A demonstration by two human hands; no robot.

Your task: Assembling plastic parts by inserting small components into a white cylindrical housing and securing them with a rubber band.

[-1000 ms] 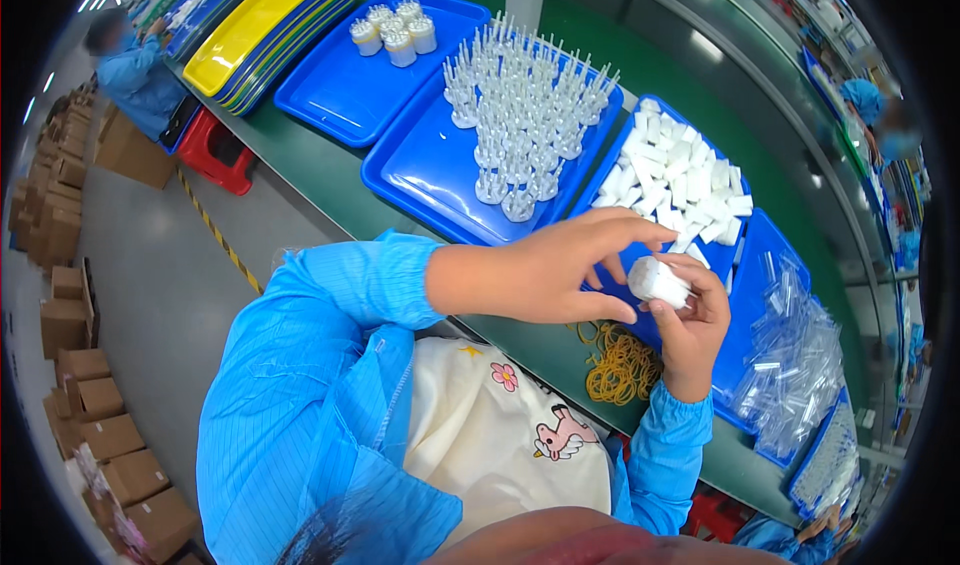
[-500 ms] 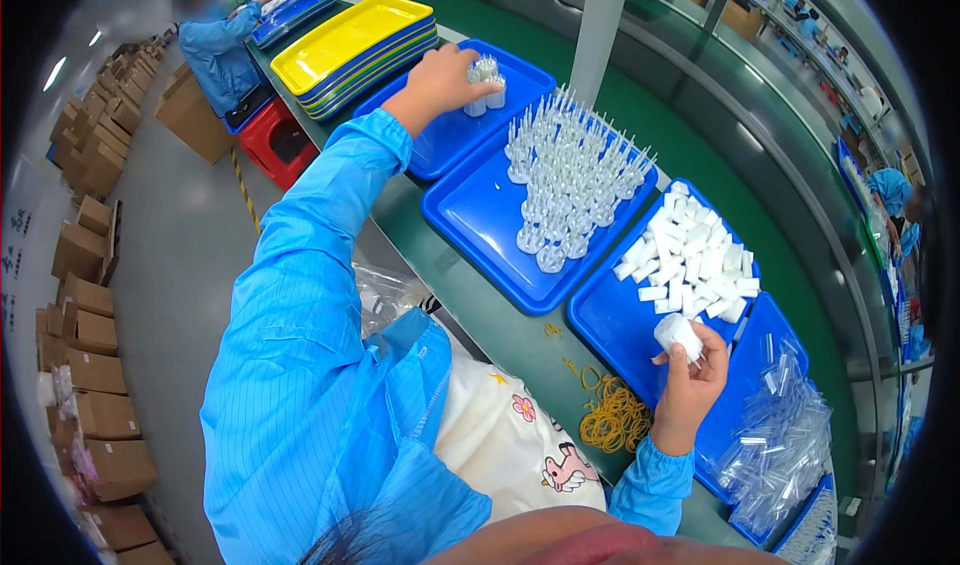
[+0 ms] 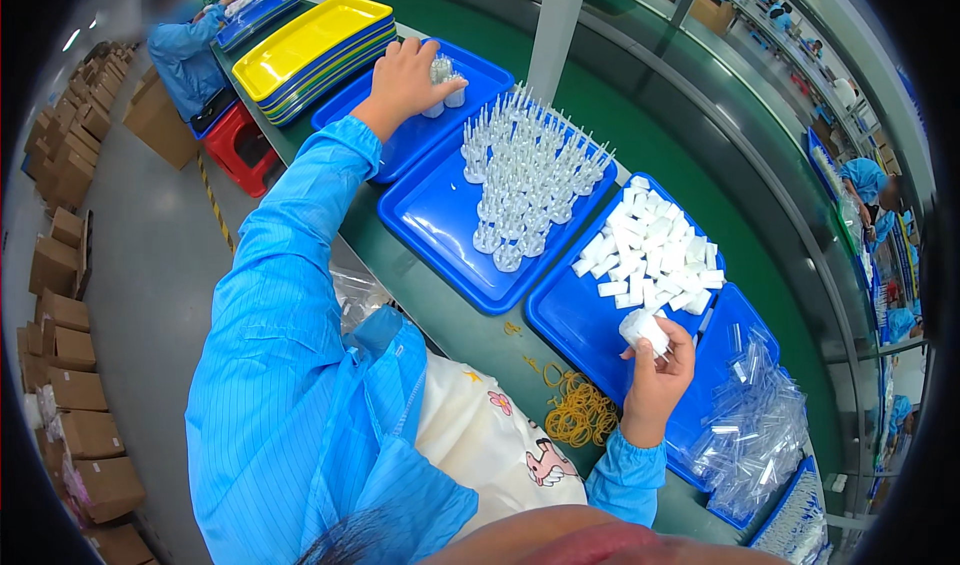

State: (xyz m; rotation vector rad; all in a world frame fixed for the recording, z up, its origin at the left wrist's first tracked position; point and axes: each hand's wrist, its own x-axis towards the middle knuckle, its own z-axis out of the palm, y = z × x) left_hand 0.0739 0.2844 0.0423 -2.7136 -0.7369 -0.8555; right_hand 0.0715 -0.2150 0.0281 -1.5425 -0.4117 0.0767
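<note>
My left hand (image 3: 405,83) is over the far blue tray (image 3: 480,62), fingers spread, its thumb against a small cluster of white and clear upright pieces (image 3: 438,110). My right hand (image 3: 662,377) is closed round a chunky white piece (image 3: 641,327), pinched between thumb and fingers; its exact kind I cannot make out. That hand hovers over the near edge of a blue tray (image 3: 570,310) heaped with small white blocks (image 3: 655,250). Between the hands, another blue tray (image 3: 430,210) carries many clear, spiked pieces (image 3: 540,170) standing upright.
Yellow rubber bands (image 3: 580,413) lie on the green table (image 3: 470,340). Clear plastic tubes (image 3: 755,415) fill a blue tray at right. Stacked trays, the top one yellow (image 3: 315,45), stand at far left. A person (image 3: 185,55) works beyond, near a red stool (image 3: 238,150).
The whole view has shifted, so the table and trays sit further left. My left hand's fingers look more spread beside the cluster. My right hand still holds the white piece.
</note>
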